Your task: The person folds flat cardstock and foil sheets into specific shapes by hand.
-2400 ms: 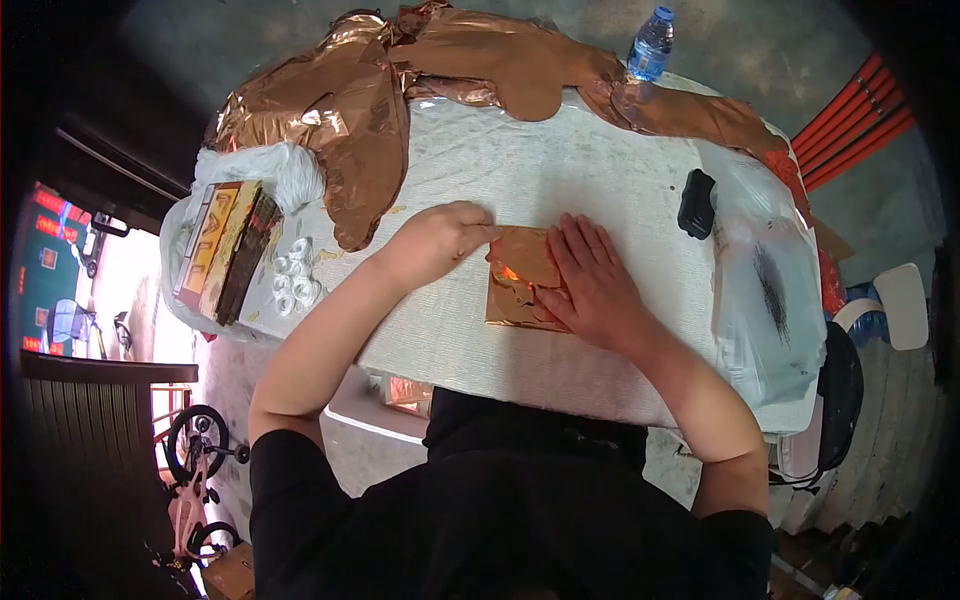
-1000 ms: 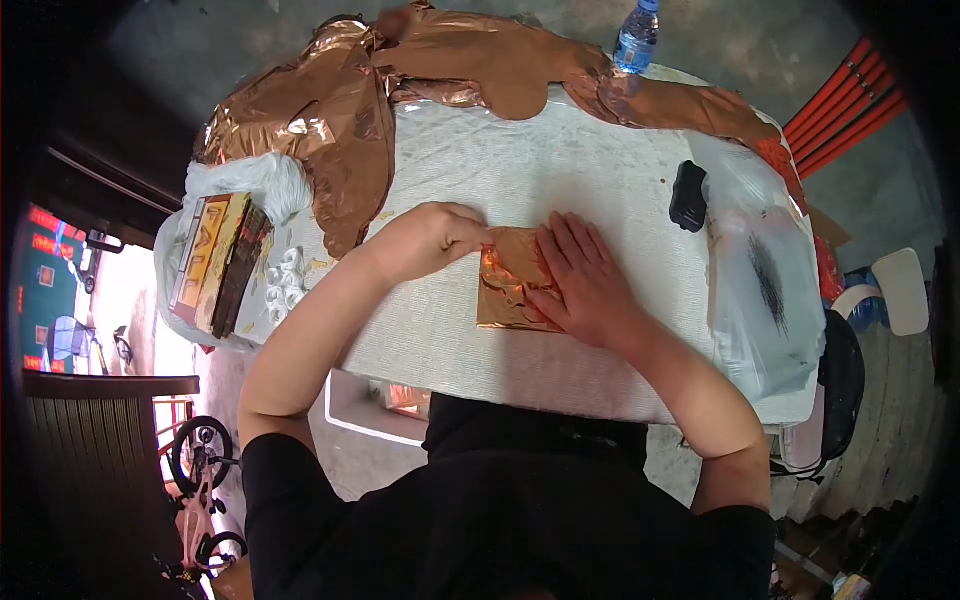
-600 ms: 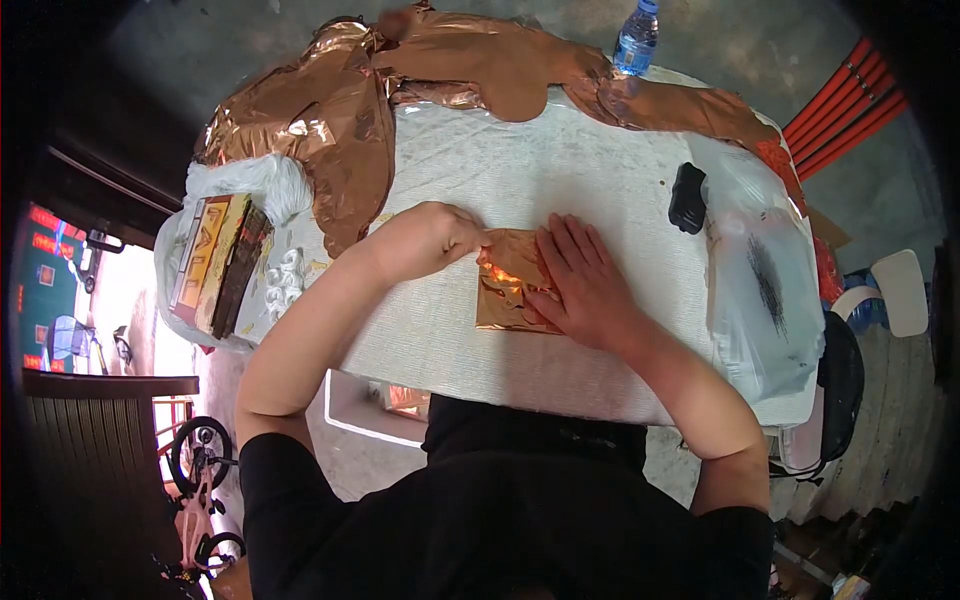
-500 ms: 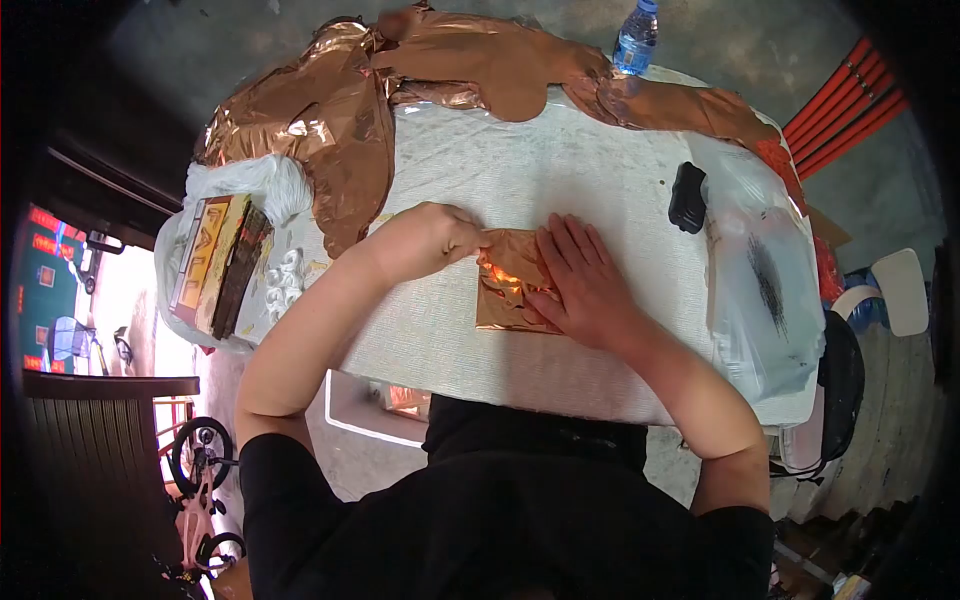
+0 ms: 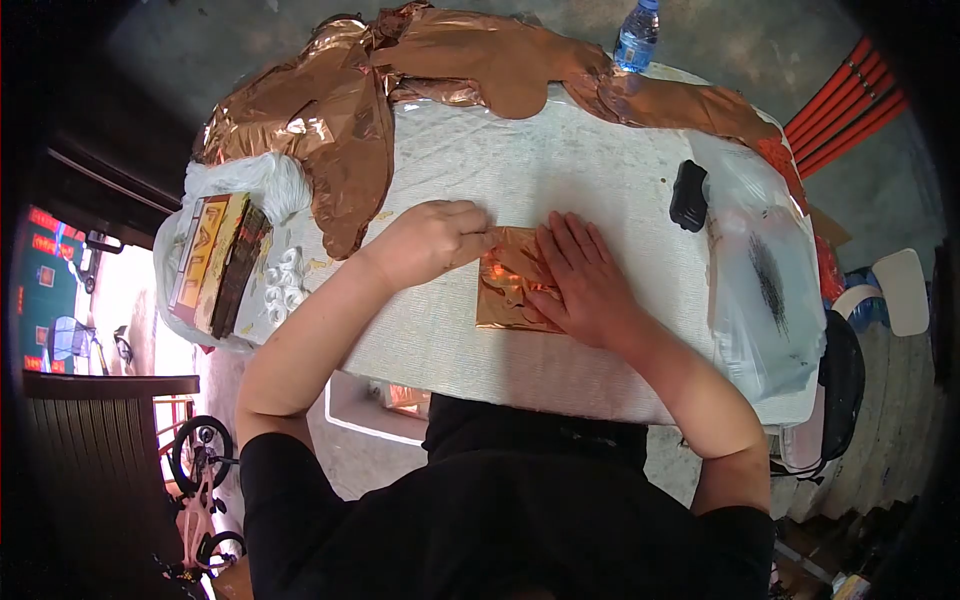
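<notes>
Pinning a Foil Square While Working Its Corner

1. Position. I view the thin copper-coloured foil square [image 5: 508, 292] lying flat on the table [image 5: 450, 345] with the white textured cover, directly in front of the person. Its surface is wrinkled, with bright creases towards its left side.

2. Hands. The right hand [image 5: 592, 298] is open, palm down, fingers spread over the right part of the square. The left hand [image 5: 428, 243] is curled at the upper left corner, fingertips drawn in. I cannot tell whether they close on the foil or only touch it.

3. Pressure. In my judgement, the right palm should bear down evenly, since a sliding palm would drag the foil and add creases. The thumb belongs flat, not dug in.

4. Corner work. I would have the left hand use light fingertip contact and move low, nearly level with the table. A steep or sharp pull could tear foil this thin. Short strokes away from the pinning hand should suit it better than one long pull.

5. Surroundings. Large brown foil sheets [image 5: 465, 55] lie along the far edge. The black object [image 5: 688, 197] sits to the right, well apart from the square.
</notes>
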A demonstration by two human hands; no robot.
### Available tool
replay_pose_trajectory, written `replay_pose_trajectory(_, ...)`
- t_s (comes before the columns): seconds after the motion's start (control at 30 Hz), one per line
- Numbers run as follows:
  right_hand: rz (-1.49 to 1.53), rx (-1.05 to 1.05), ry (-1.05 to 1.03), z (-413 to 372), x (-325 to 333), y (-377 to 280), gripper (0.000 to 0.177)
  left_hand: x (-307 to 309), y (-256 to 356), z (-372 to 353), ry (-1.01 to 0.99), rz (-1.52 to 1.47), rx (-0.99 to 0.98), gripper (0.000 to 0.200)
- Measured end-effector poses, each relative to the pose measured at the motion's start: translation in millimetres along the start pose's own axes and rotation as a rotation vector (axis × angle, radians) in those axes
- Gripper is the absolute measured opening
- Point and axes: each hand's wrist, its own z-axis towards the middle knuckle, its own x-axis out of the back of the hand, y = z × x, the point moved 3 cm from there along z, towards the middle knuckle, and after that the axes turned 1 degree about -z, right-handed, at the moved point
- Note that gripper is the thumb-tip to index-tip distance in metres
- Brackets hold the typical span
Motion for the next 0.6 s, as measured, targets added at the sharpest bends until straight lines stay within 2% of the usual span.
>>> replay_pose_trajectory(0.33,-0.007,0.009,0.013,0,0,0,0.068,-14,-2,-9,0.184,-0.015,-0.004,0.015)
replay_pose_trajectory(0.6,0.006,-0.002,0.013,1,2,-1,0.069,-16,0,-15,-0.017,0.098,-0.130,0.020)
